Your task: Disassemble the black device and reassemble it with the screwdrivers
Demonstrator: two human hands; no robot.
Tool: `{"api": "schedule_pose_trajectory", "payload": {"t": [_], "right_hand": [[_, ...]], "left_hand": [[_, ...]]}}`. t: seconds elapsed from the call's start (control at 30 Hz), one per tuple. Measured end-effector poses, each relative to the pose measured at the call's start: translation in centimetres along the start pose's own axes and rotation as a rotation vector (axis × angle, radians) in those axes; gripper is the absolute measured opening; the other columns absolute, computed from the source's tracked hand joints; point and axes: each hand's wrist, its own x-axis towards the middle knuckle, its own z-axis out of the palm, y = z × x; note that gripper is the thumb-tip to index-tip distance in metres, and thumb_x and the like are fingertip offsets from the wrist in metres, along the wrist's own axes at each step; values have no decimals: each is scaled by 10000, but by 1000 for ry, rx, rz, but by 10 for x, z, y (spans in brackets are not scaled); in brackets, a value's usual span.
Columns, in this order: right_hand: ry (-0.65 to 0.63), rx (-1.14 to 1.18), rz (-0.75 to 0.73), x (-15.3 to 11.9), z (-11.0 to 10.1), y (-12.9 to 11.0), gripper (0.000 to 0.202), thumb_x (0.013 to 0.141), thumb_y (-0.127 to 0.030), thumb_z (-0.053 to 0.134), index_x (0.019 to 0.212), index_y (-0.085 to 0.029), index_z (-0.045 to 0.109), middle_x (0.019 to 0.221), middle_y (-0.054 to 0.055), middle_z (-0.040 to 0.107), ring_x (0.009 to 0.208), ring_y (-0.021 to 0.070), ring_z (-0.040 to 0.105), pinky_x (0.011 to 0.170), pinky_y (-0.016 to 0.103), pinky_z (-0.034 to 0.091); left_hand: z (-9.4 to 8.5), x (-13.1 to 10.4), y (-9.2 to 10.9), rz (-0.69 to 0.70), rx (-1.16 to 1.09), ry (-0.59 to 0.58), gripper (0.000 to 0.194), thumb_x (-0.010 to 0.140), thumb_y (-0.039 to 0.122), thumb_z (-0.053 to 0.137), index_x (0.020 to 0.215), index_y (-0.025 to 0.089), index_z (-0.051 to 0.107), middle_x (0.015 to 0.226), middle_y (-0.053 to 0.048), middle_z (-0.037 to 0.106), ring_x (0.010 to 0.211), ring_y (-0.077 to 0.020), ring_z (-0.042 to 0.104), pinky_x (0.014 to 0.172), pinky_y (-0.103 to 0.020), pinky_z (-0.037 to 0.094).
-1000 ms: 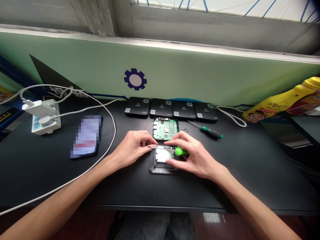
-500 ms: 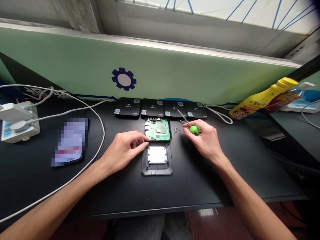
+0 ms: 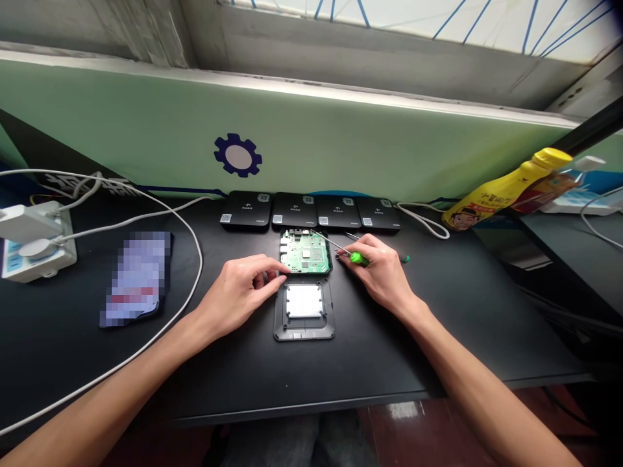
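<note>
An opened black box with a green circuit board (image 3: 305, 253) lies in the middle of the table. Below it is a black cover (image 3: 304, 331) with a silvery plate (image 3: 304, 301) on it. My left hand (image 3: 248, 292) pinches the box's lower left corner between thumb and fingers. In my right hand (image 3: 382, 269) is a green-handled screwdriver (image 3: 359, 258), its shaft pointing up and left over the board. The fingertips of that hand reach down at the small screws (image 3: 337, 253) right of the box and partly hide them.
Several black boxes (image 3: 294, 211) stand in a row along the green partition (image 3: 341, 143). A phone (image 3: 139, 279), a white cable (image 3: 201, 250) and a power strip (image 3: 39, 259) are at the left. A yellow bottle (image 3: 506, 188) leans at the back right.
My right hand has moved left to the screws, and the screwdriver has swung lower, its shaft now over the board. My left hand stays at the box corner.
</note>
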Motion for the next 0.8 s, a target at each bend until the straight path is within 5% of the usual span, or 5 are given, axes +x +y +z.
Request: {"api": "schedule_pose_trajectory", "payload": {"t": [0.8], "right_hand": [[-78,-276,-29,-2,1,-2,239,1152,-330,498,1171,-255,724,1224,101,718,800,227,683,657,358,420]], "left_hand": [[8,1,-7,44,55,71,121,1075,315,761,1116,251,854,837,11,732,662,-129,583,646,-261,452]]}}
